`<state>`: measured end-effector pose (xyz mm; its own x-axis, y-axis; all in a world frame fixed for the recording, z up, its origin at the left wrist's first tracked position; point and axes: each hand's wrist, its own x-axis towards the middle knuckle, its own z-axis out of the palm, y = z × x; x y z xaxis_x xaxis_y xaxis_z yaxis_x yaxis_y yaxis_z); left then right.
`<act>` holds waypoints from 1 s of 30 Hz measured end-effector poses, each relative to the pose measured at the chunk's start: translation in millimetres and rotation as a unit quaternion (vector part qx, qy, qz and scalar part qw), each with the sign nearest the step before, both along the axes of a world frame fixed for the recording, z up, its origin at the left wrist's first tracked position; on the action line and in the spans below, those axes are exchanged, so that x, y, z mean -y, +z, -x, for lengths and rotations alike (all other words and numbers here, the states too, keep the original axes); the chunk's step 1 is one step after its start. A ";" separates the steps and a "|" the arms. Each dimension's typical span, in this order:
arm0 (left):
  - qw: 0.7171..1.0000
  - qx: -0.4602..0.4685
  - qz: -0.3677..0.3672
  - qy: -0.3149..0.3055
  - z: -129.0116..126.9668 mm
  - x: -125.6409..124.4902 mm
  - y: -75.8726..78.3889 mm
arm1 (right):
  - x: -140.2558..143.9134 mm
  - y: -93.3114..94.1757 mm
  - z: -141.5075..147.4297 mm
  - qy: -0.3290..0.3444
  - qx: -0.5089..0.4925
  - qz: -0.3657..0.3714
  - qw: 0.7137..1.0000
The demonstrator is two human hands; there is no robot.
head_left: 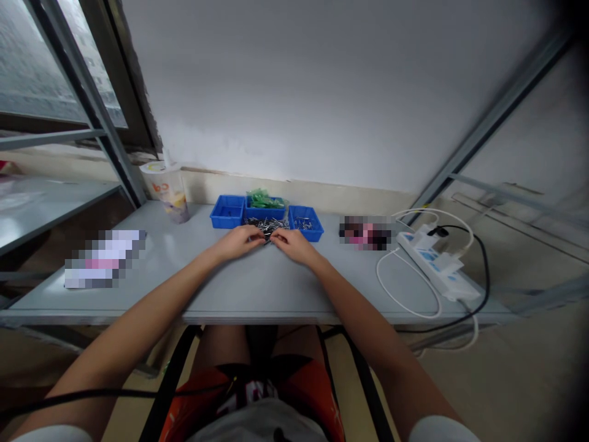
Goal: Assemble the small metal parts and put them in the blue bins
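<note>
My left hand [238, 240] and my right hand [291, 244] meet fingertip to fingertip on the grey table [239, 288], just in front of a pile of small metal pins [269, 225]. Both hands pinch at something tiny between them; it is too small to make out. Behind the pile stand three blue bins: an empty-looking one on the left [227, 212], a middle one holding green parts [264, 201], and a right one [305, 222] with a few metal pieces.
A plastic drink cup [168, 191] with a straw stands at the back left. A white power strip [437, 265] with white and black cables lies at the right. Blurred objects lie at left [103, 258] and right of the bins [365, 233]. A metal frame rises on both sides.
</note>
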<state>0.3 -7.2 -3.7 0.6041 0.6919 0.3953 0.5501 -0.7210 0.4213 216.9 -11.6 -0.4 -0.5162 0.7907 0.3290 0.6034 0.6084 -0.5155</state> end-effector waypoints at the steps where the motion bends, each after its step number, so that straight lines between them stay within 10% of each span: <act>1: 1.000 -0.001 0.000 0.001 0.2 -0.4 0.0 | 0.1 -0.1 -0.1 0.003 0.001 0.004 1.000; 30: 1.000 0.015 0.021 0.000 -4.4 -2.2 -8.1 | 3.0 -5.1 6.4 0.018 -0.010 -0.082 0.996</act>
<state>4.7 -4.9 -11.9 0.5921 0.7092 0.3827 0.5378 -0.7014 0.4677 210.5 -14.6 -5.5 -0.5362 0.7060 0.4625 0.5699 0.7071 -0.4187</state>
